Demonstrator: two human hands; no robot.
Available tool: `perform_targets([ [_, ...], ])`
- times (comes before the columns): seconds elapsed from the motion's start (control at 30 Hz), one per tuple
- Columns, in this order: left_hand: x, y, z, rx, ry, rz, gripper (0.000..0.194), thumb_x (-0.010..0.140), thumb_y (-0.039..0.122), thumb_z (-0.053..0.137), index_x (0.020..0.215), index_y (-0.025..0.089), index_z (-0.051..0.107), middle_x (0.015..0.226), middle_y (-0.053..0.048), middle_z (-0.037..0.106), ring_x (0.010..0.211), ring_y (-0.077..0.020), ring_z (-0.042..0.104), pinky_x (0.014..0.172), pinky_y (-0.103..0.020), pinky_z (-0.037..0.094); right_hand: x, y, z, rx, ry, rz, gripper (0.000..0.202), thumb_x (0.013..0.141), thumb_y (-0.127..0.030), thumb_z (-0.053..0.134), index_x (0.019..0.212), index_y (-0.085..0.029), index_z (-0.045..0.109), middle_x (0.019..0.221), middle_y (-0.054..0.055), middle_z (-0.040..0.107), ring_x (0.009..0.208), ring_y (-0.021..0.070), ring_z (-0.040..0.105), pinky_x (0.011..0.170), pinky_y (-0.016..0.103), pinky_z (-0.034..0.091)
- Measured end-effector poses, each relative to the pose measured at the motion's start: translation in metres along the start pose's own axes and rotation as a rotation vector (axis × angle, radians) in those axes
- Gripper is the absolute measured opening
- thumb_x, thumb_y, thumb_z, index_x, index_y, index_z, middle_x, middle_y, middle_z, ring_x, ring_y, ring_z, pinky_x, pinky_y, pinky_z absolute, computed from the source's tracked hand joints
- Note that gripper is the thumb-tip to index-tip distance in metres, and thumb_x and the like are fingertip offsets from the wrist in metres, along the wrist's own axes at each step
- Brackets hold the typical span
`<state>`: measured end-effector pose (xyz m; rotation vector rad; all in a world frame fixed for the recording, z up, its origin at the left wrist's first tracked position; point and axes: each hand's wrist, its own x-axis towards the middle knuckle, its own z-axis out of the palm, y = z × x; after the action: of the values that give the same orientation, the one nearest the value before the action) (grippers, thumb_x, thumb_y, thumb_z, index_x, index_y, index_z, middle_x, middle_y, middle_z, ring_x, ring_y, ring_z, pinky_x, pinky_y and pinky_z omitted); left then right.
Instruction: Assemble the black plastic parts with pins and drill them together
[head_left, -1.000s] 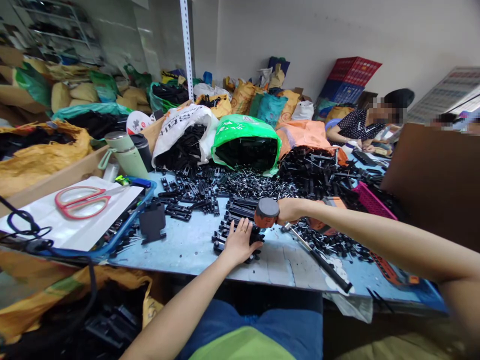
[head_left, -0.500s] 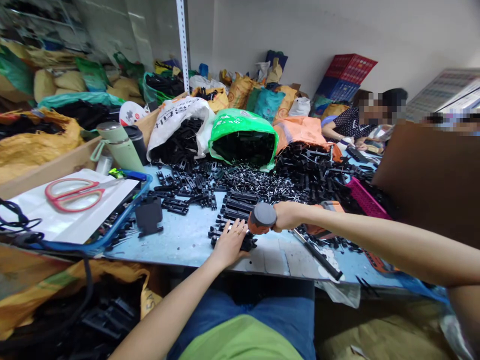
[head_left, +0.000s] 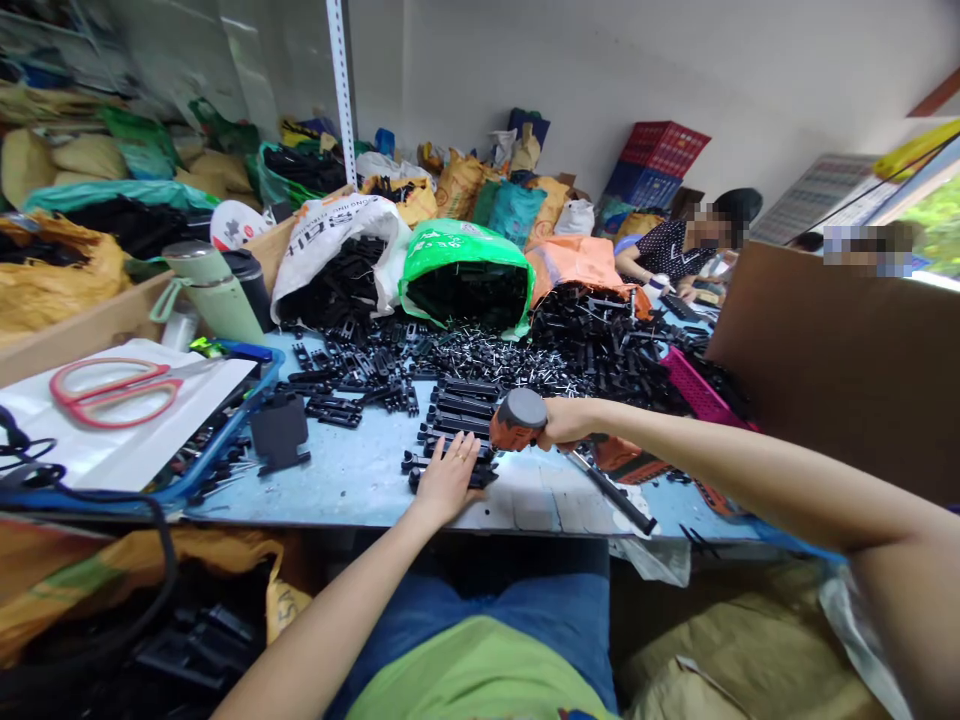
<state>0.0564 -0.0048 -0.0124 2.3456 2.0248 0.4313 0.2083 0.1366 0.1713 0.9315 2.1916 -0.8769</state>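
Note:
My right hand (head_left: 568, 421) is wrapped round the grip of an orange and grey cordless drill (head_left: 517, 421). The drill's nose tilts down toward the row of black plastic parts (head_left: 459, 408); its tip is hard to make out. My left hand (head_left: 448, 478) lies across the near end of that row, fingers extended, pressing on the closest black parts (head_left: 480, 478). Beyond the row spreads a heap of screws (head_left: 495, 358) with pale shanks. Loose black clips (head_left: 352, 365) are scattered to its left.
Green (head_left: 469, 248), white (head_left: 319, 230) and orange (head_left: 574, 262) sacks of black parts stand behind. At left, red-handled scissors (head_left: 112, 392) lie on a blue tray (head_left: 268, 385), near a pale green bottle (head_left: 225, 300). A black rod (head_left: 615, 497), a pink basket (head_left: 697, 387), cardboard (head_left: 832, 350) and another person (head_left: 667, 250) are to the right.
The view has turned right, so the bench appears farther left. The drill has shifted slightly up and right relative to the parts, its orange body showing more. My left hand stays on the row.

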Motion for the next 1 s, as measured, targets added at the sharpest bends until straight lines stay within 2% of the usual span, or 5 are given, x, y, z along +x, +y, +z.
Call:
perform_targets([
  [0.43, -0.001, 0.004, -0.009, -0.010, 0.016, -0.017, 0.071, 0.074, 0.053, 0.058, 0.132, 0.018, 0.041, 0.139, -0.013, 0.037, 0.133, -0.0301, 0.022, 0.108, -0.047, 0.013, -0.001, -0.035, 0.022, -0.178, -0.018, 0.082, 0.026, 0.054, -0.024, 0.059, 0.077, -0.014, 0.065, 0.056, 0.000, 0.057, 0.049, 0.0140, 0.056, 0.043, 0.021, 0.044],
  [0.63, 0.000, 0.006, -0.012, 0.019, 0.019, -0.002, 0.071, 0.075, 0.051, 0.058, 0.134, 0.017, 0.038, 0.141, -0.014, 0.033, 0.132, -0.0306, 0.024, 0.107, -0.048, 0.015, -0.002, -0.024, 0.032, -0.121, 0.048, 0.053, 0.022, 0.053, -0.023, 0.061, 0.073, -0.013, 0.064, 0.056, 0.001, 0.057, 0.046, 0.0133, 0.054, 0.041, 0.020, 0.041],
  [0.83, 0.002, 0.004, -0.005, 0.094, 0.028, 0.011, 0.073, 0.080, 0.050, 0.051, 0.139, 0.014, 0.027, 0.144, -0.012, 0.028, 0.134, -0.0282, 0.020, 0.108, -0.047, 0.013, -0.036, 0.050, 0.065, 0.331, 0.223, -0.011, 0.031, 0.057, -0.017, 0.060, 0.088, -0.015, 0.062, 0.057, -0.002, 0.055, 0.047, 0.0104, 0.051, 0.042, 0.018, 0.041],
  [0.93, 0.002, 0.004, -0.003, 0.117, 0.020, 0.024, 0.075, 0.081, 0.050, 0.049, 0.140, 0.012, 0.025, 0.144, -0.013, 0.027, 0.134, -0.0284, 0.020, 0.109, -0.047, 0.012, -0.061, 0.113, 0.063, 0.617, 0.459, 0.034, 0.037, 0.058, -0.017, 0.063, 0.096, -0.014, 0.060, 0.053, -0.004, 0.053, 0.042, 0.0090, 0.047, 0.041, 0.019, 0.040],
  [1.0, 0.002, 0.004, -0.002, 0.124, 0.016, 0.026, 0.075, 0.081, 0.051, 0.048, 0.140, 0.012, 0.025, 0.144, -0.013, 0.027, 0.134, -0.0287, 0.020, 0.109, -0.048, 0.012, -0.079, 0.157, 0.055, 0.706, 0.649, 0.209, 0.035, 0.061, -0.021, 0.066, 0.095, -0.013, 0.061, 0.050, -0.003, 0.053, 0.040, 0.0095, 0.045, 0.039, 0.020, 0.038],
])
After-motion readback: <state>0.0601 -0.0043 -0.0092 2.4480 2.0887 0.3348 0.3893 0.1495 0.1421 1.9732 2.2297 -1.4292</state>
